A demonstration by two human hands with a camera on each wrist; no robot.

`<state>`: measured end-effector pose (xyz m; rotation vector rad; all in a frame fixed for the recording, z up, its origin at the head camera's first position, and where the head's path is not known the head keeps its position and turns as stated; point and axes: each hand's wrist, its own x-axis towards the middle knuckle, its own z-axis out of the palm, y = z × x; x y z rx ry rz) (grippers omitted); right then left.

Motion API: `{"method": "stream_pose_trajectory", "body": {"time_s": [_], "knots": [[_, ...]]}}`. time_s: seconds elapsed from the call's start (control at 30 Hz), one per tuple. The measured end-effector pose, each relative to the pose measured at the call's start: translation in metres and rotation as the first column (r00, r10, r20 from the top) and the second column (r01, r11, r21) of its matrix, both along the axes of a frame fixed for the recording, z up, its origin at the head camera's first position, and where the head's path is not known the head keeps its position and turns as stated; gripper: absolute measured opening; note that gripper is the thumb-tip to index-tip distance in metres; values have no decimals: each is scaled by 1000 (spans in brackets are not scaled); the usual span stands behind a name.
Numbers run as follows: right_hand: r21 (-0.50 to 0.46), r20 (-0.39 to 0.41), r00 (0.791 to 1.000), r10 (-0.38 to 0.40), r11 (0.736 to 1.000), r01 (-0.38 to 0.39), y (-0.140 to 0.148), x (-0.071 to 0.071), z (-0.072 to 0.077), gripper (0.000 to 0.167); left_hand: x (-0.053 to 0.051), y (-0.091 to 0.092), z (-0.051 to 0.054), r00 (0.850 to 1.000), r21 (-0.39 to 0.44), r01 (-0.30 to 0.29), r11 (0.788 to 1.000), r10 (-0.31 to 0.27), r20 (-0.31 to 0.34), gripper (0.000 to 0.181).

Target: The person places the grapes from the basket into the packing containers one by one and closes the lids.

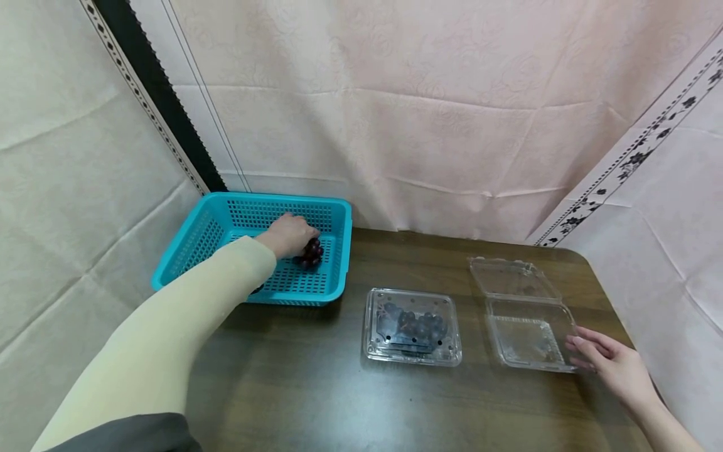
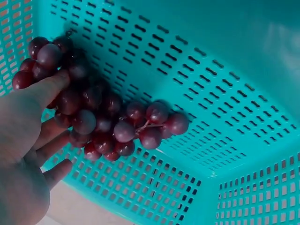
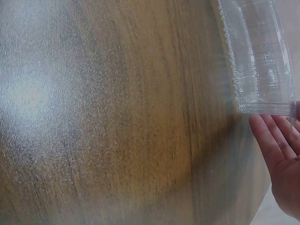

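Inside the blue plastic basket (image 1: 342, 251), my left hand (image 1: 290, 235) grips a bunch of dark red grapes (image 2: 101, 119). The left wrist view shows the thumb lying over the grapes and the fingers beneath them; part of the bunch hangs past the hand. At the table's right side, my right hand (image 1: 618, 370) pinches the near right edge of a clear plastic clamshell container (image 1: 531, 336). Its hinged lid (image 1: 516, 279) lies folded back, away from me. In the right wrist view, straight fingers (image 3: 269, 140) lie against the container's side, while the thumb is mostly cut off.
A closed clear clamshell (image 1: 412, 326) with dark grapes inside stands between the basket and the other container. The brown wooden table (image 1: 316, 389) ends at a rounded corner on the right. Pale cloth (image 1: 395, 138) hangs behind and at both sides.
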<state>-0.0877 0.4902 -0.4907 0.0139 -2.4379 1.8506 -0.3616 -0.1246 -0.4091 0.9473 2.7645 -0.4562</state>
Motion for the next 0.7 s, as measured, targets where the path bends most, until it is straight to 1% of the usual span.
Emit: {"method": "stream_pose_trajectory", "body": {"time_s": [0.1,0.2,0.27,0.33,0.4,0.47,0.5,0.6,0.7], "knots": [[-4,-1,1000,-1,1000,1,0,0,-1,44,-1,-3,5,999,50,-43,998,42,26,37],[4,5,1000,-4,1000,4,1,0,-1,45,-1,-8,11,993,111,-103,989,95,76,39],[27,12,1000,-12,1000,12,1,-1,-1,45,-1,-12,15,983,159,-155,975,137,121,45],[60,24,999,-22,998,21,1,-1,0,44,-1,-17,18,970,205,-210,956,177,170,51],[89,34,999,-32,996,29,0,-2,0,44,0,-22,20,951,263,-270,926,214,222,56],[95,40,999,-35,995,31,0,-2,0,42,0,-25,22,932,328,-325,887,240,272,59],[95,43,998,-35,995,31,1,-2,0,42,0,-27,22,924,359,-343,868,245,293,59],[70,38,999,-30,997,27,0,-2,-1,42,2,-31,25,906,439,-385,811,242,348,61],[50,20,1000,-19,999,18,-1,-1,0,43,5,-34,28,894,512,-408,756,217,392,62]]}}
